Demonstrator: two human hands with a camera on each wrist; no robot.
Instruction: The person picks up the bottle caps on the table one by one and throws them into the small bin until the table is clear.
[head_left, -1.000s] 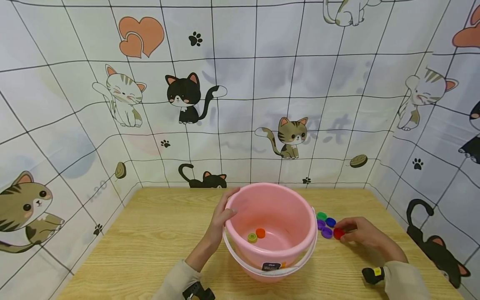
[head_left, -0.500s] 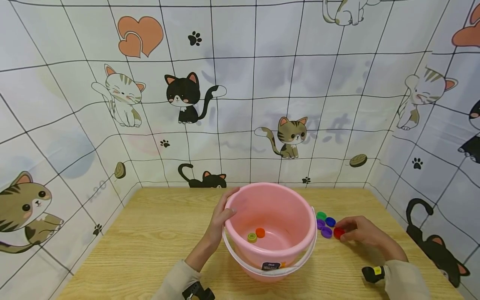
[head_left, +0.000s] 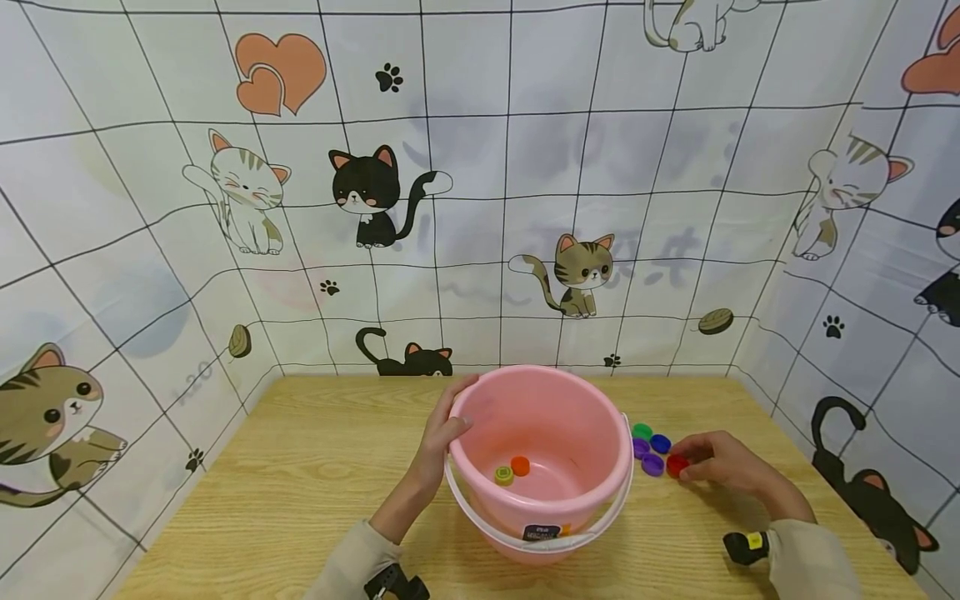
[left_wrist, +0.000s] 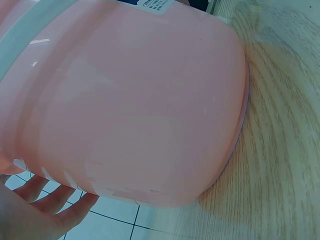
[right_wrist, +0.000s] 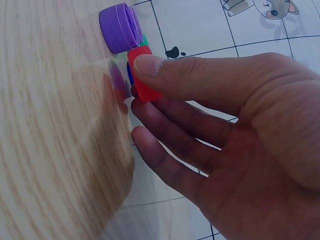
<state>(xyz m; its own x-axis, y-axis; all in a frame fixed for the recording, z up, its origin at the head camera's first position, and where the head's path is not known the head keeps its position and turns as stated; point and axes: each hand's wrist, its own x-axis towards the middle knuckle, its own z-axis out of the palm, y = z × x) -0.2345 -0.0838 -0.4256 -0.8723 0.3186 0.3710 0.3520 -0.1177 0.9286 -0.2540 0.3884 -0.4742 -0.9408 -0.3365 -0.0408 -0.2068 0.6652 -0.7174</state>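
A pink bucket stands on the wooden table, its white handle hanging down in front. My left hand grips its rim on the left side, thumb over the edge and fingers along the outside wall. Inside on the bottom lie a yellow-green bottle cap and an orange bottle cap. To the right of the bucket, my right hand pinches a red bottle cap between thumb and fingers, close over the table. Right by it sits a purple bottle cap.
Beside the bucket's right wall, a green cap, a blue cap and two purple caps, the nearer purple cap lowest, lie clustered on the table. A cat-patterned cloth walls in the back and sides.
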